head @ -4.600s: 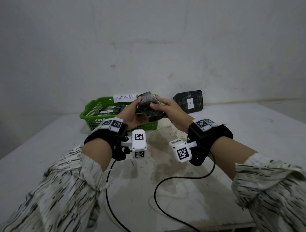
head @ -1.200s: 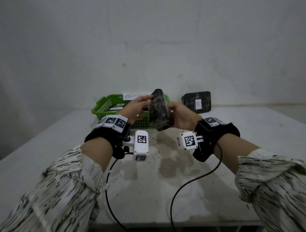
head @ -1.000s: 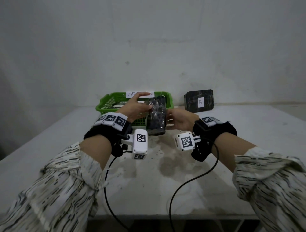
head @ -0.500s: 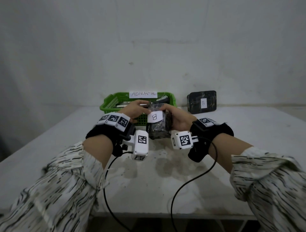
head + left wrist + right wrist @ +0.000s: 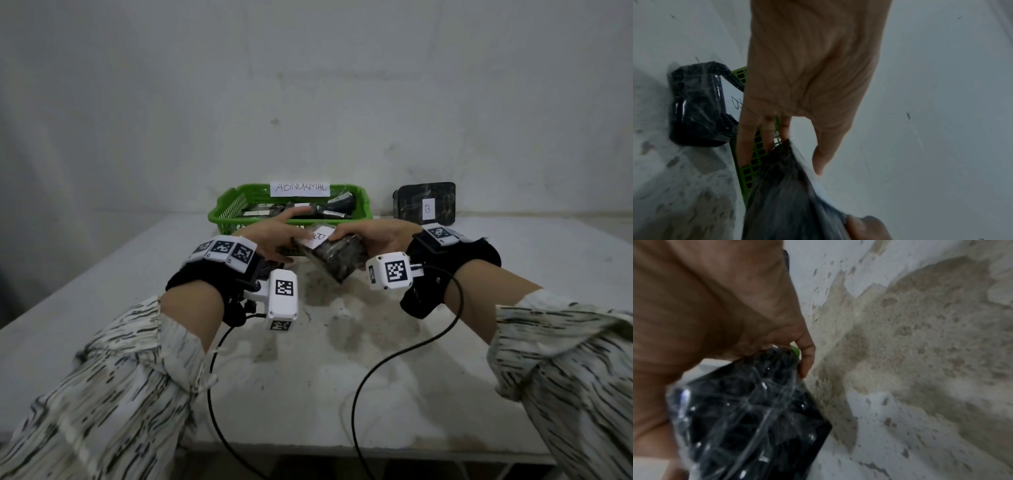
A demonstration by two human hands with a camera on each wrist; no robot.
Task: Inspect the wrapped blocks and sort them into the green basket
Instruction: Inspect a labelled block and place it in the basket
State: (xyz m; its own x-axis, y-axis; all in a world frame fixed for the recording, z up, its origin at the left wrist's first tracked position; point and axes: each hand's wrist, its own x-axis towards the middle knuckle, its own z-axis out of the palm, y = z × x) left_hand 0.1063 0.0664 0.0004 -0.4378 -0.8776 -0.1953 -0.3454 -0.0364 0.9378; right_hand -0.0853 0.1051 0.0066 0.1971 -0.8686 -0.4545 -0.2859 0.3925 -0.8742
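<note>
Going left to right: left hand (image 5: pixel 270 234) sits over the bench (image 5: pixel 102 308) just in front of the green basket (image 5: pixel 226 214), fingers straight and spread, gripping nothing; in the left wrist view its fingertips (image 5: pixel 819 162) reach to the top corner of the held wrapped block (image 5: pixel 334 255), contact at the tip can't be confirmed. Green basket is at the far edge of the bench against the wall, left of centre, white "ABNORMAL" label (image 5: pixel 300 188) on its back rim, several dark wrapped pieces (image 5: pixel 329 210) lying inside. Held wrapped block is in the air above the bench, near the basket's front wall, tilted, white paper tag (image 5: pixel 317 237) marked "B" on its upper face, dark contents under shiny clear film. Right hand (image 5: pixel 376 238) has it: fingers curled round the block's right side, thumb on top near the tag; right wrist view shows a fingertip (image 5: pixel 806 360) wrapped over the block's edge. Second wrapped block (image 5: pixel 424 200) stands upright against the wall at the far edge, right of the basket and apart from it, also tagged "B". Bench surface under the hands is stained and patchy. Black cables (image 5: pixel 404 356) run from both wrist units toward the near edge.
</note>
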